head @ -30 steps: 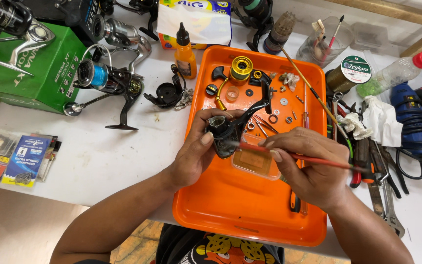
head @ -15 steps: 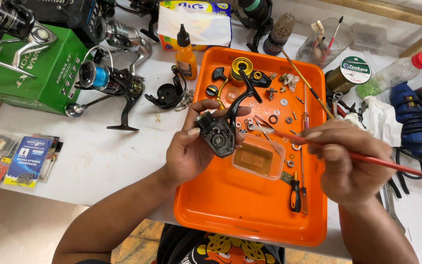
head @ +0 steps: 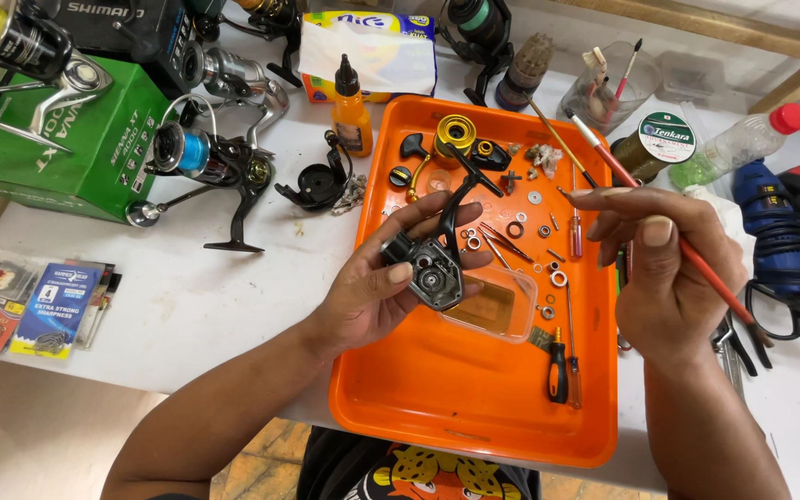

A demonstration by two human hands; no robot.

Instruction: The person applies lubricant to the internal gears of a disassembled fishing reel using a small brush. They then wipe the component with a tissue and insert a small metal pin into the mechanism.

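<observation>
Hobby repair workbench for fishing tackle. Evidence: spinning reels [head: 206,157] on a white table [head: 215,306], orange parts tray [head: 474,407] with washers, screwdrivers, oil bottle [head: 351,109], blue power drill [head: 775,222].

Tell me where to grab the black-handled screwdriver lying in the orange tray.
Grip the black-handled screwdriver by its thick black handle, coming from above. It lies flat on the orange tray, clear of other parts; the slimmer upper end sits close to small washers.

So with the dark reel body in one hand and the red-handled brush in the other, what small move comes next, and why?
Probably bring the red-handled brush in the right hand back toward the dark metal reel body. The left hand holds it above the orange plastic tray, its open gear side up, and the brush is off to the right.
</observation>
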